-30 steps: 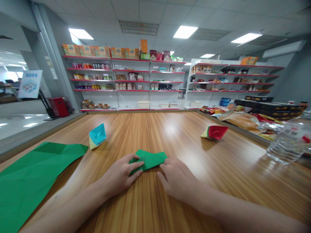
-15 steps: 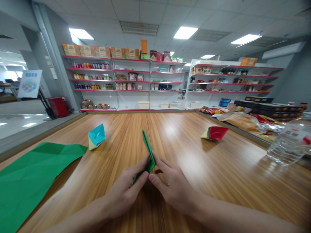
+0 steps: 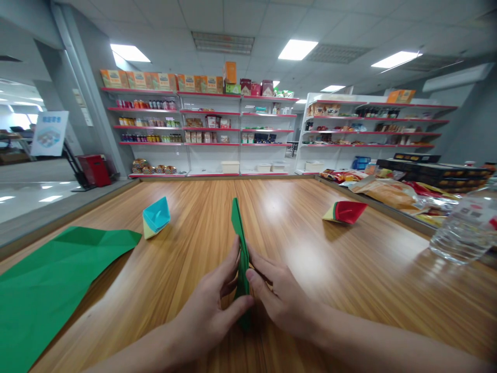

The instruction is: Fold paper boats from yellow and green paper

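A folded piece of green paper [image 3: 242, 248] stands on edge between my hands, its narrow side towards me. My left hand [image 3: 219, 298] presses its left face with fingers and thumb closed on it. From the other side my right hand [image 3: 281, 290] grips the same paper, thumb near the fold. Part of the paper is hidden behind my fingers. Ahead on the left sits a blue and yellow folded paper boat [image 3: 157, 216]. A red, green and yellow folded paper boat [image 3: 345, 212] rests ahead on the right.
A large creased green sheet [image 3: 58, 280] lies on the left of the wooden table [image 3: 202, 217]. At the right edge stand a clear plastic bottle [image 3: 462, 233] and several snack packets [image 3: 388, 191]. Stocked shelves [image 3: 212, 129] line the wall beyond.
The folded green paper has turned more upright and points straighter away from me. My left hand has shifted right, its thumb now across the paper's near end.
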Demonstrator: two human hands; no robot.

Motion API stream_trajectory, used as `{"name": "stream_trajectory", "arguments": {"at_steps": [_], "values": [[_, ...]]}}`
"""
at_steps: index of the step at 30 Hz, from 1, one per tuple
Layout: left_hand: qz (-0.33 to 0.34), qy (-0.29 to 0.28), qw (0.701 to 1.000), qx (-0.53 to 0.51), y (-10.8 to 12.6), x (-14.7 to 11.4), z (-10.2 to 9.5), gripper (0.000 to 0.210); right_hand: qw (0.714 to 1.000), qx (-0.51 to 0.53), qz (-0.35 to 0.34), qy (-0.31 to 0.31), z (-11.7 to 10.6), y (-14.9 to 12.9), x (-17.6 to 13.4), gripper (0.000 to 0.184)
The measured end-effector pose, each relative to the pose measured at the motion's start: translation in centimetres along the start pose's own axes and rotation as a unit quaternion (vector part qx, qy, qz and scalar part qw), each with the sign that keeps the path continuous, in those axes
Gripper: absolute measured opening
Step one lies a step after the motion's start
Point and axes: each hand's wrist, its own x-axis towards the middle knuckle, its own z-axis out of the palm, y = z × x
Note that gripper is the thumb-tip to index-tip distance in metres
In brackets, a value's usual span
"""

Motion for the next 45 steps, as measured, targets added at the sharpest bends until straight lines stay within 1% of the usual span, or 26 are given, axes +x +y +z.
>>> {"name": "stream_trajectory", "arguments": {"at_steps": [6, 9, 14, 18, 22, 28, 32, 35, 40, 45], "values": [[-0.017, 0.014, 1.0, 0.003, -0.1, 0.1, 0.0, 0.079, 1.0, 0.02, 0.007, -0.013, 0.1, 0.4, 0.3, 0.051], [-0.026, 0.018, 0.999, 0.03, 0.0, 0.2, -0.2, 0.077, 0.999, 0.026, 0.017, -0.026, 0.3, 0.5, 0.4, 0.049], [-0.02, 0.018, 0.996, 0.091, 0.0, 0.4, -0.7, 0.079, 0.998, 0.016, 0.047, -0.041, 0.4, 0.4, 0.4, 0.04], [-0.019, 0.01, 0.994, 0.104, 0.2, 0.4, -0.8, 0.078, 0.997, 0.012, 0.053, -0.047, 0.2, 0.1, 0.5, 0.036], [-0.021, 0.008, 0.994, 0.109, 0.3, 0.4, -0.8, 0.074, 0.997, 0.011, 0.05, -0.05, 0.1, 0.0, 0.7, 0.037], [-0.021, 0.021, 0.994, 0.107, 0.1, 0.5, -1.0, 0.072, 0.997, 0.031, 0.045, -0.055, 0.0, 0.2, 0.5, 0.042], [-0.016, 0.041, 0.99, 0.136, 0.3, 0.4, -1.0, 0.064, 0.996, 0.049, 0.039, -0.059, -0.1, 0.2, 0.5, 0.045], [-0.011, 0.044, 0.988, 0.145, 0.6, 0.3, -0.9, 0.061, 0.996, 0.05, 0.031, -0.064, -0.1, 0.3, 0.5, 0.048], [-0.012, 0.048, 0.989, 0.143, 0.7, 0.4, -0.9, 0.061, 0.995, 0.052, 0.031, -0.074, 0.0, 0.7, 0.5, 0.047], [-0.025, 0.046, 0.99, 0.131, 0.6, 0.5, -1.0, 0.063, 0.995, 0.061, 0.026, -0.069, -0.1, 0.9, 0.4, 0.048]]}}
